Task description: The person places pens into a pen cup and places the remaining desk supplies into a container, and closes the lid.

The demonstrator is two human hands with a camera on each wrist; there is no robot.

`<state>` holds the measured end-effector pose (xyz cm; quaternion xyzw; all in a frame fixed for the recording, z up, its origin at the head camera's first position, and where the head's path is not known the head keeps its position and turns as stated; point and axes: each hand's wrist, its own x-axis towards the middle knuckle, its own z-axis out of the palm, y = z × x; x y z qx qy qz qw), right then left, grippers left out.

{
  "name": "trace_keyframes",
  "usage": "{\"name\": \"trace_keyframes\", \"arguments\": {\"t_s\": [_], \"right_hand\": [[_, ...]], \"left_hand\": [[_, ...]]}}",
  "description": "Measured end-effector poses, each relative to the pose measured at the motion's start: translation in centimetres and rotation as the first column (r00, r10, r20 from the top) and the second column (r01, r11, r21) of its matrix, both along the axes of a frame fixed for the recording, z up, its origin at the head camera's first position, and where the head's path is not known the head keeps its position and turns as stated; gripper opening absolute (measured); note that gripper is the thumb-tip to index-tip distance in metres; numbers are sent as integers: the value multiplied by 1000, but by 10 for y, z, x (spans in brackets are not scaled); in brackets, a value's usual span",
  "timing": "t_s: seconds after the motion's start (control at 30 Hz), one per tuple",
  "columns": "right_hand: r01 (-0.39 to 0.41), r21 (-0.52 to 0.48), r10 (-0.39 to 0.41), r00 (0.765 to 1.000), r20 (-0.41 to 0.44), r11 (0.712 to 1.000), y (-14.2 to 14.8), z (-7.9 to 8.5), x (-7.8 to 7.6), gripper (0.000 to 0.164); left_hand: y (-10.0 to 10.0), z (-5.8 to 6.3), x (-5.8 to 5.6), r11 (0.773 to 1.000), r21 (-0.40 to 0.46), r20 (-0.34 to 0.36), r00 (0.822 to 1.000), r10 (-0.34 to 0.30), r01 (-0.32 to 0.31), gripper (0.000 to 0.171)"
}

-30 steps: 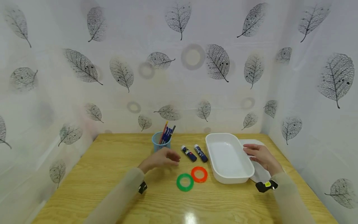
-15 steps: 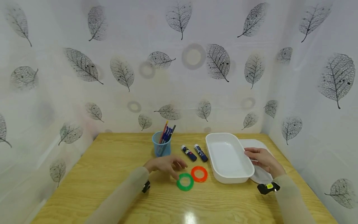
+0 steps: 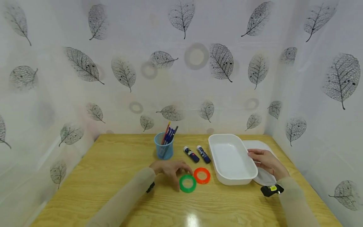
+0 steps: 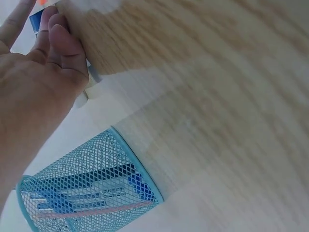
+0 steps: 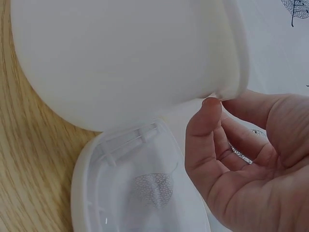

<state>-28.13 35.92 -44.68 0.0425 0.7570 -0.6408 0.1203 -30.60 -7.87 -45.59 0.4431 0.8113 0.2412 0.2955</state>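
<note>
From where I stand, the left hand (image 3: pixel 170 168) arches low over the table (image 3: pixel 122 157), fingers and thumb spread apart and holding nothing that I can see. The thumb points down at the near left edge of the green tape ring (image 3: pixel 187 190) while the fingers hang over its far side, a shape that seems meant to straddle the flat ring; I can't tell whether skin meets it. Well to the right, the right hand (image 3: pixel 265 160) pinches the right rim of the white tray (image 3: pixel 231 160), finger and thumb at the edge, probably just to steady it.

As for the rest, a blue mesh cup (image 3: pixel 164 153) of pens (image 3: pixel 169 137) stands upright behind the left hand, clear of the fingers. Two glue sticks (image 3: pixel 191 154) lie slantwise between cup and tray. The red tape ring (image 3: pixel 208 176) sits so close to the green one that it crowds the far fingertips. At far right, a pale lid (image 3: pixel 266 177) lies under the right hand, partly hidden by the tray.
</note>
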Motion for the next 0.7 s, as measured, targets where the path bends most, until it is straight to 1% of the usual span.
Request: {"name": "trace_keyframes", "arguments": {"t_s": [0.4,0.53,0.7], "right_hand": [[7,-11,-7,1000,11,1000,-1,0,-1,59],[-6,-15,6,1000,10,1000,0,-2,-2,58],[-13,-23,13,1000,3,1000,1,-3,-2,56]], "left_hand": [[5,-11,-1,999,-39,-45,998,37,-39,71],[7,-9,0,998,-53,-61,998,31,-34,72],[8,-7,1,997,-72,-64,998,24,-28,74]]}}
